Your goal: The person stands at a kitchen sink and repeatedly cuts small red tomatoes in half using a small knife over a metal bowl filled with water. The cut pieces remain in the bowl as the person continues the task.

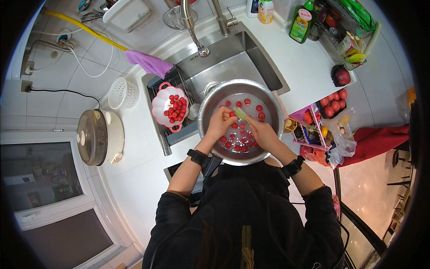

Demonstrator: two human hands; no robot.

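Note:
My left hand pinches a small red fruit, which looks like a hawthorn berry, above a steel basin. In my right hand is a slim green tool with a pale end, held against or close beside that fruit; its exact kind is unclear. Cloudy water lies in the basin, with several more red fruits in it. To the left, a white scalloped colander with red handles holds several red fruits.
The basin overlaps the front of a steel sink under a faucet. A purple cloth, white perforated basket and lidded electric pot stand leftward. Bottles and a pink produce rack are on the right.

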